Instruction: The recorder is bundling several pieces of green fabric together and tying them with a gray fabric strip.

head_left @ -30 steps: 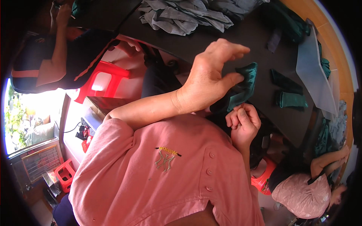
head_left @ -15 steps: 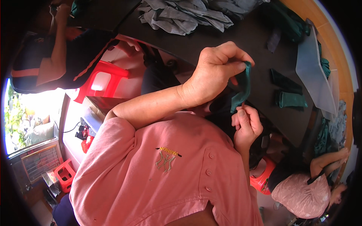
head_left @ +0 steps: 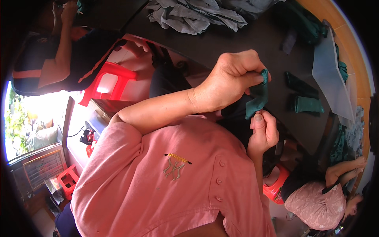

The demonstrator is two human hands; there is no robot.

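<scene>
Left hand (head_left: 231, 79) pinches far end of small green cloth piece (head_left: 258, 96) between thumb and fingers. Right hand (head_left: 263, 132), nearer, closed in pinch at cloth's near end; what it grips, too small to tell. Cloth hangs between hands, by near edge of dark table (head_left: 304, 128). Right: two green pieces (head_left: 309, 104) on table. Far: grey cloth pile (head_left: 197, 15).

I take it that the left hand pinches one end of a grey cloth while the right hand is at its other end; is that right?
Not quite: the cloth is green, not grey, as the head view shows. The left hand does pinch one end, and the right hand is at the other.
</scene>
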